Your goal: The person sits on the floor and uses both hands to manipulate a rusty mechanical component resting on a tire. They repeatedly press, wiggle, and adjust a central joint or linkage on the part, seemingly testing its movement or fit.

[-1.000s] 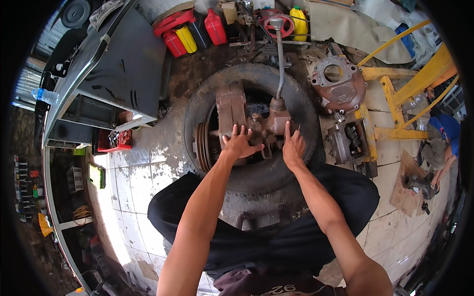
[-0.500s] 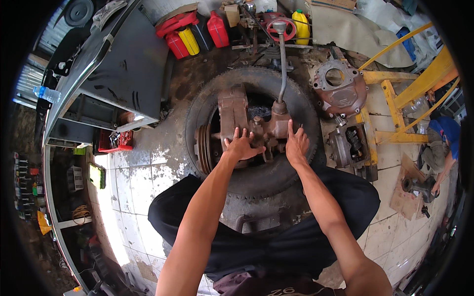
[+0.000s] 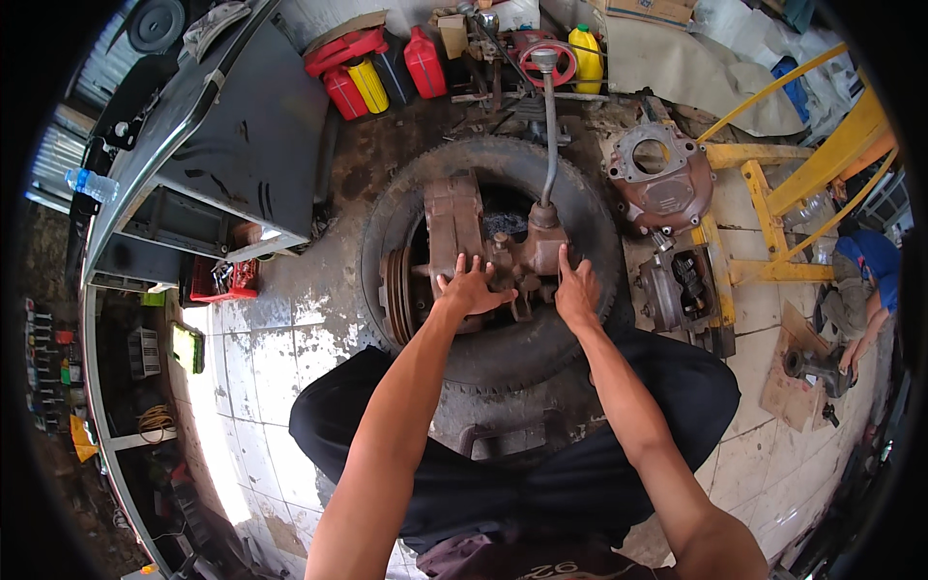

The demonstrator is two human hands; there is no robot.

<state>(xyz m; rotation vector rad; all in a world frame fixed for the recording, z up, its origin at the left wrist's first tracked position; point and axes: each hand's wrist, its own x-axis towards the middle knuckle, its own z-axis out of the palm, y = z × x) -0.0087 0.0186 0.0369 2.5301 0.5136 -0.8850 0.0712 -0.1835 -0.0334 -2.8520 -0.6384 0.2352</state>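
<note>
Slanting up from the lower edge of my view, two bare forearms [image 3: 387,406] end in hands held apart, side by side, neither clamped on anything I can see. I have the left hand [image 3: 471,290] palm down, fingers fanned over the near part of the brown gear casing [image 3: 452,217]; the right hand [image 3: 578,293] points its index finger at the lever base [image 3: 547,242], other fingers bent, though I can't tell whether it presses there. The casing lies straight ahead, on the tire [image 3: 493,362], its long axis roughly left to right from the grooved pulley [image 3: 394,290] to that base. The left hand is nearer the pulley, the right nearer the tall lever [image 3: 551,135]. To my right sit an open gear case [image 3: 662,290] and a bell-shaped housing [image 3: 667,198]; farthest off, I see red jerrycans [image 3: 422,63].
</note>
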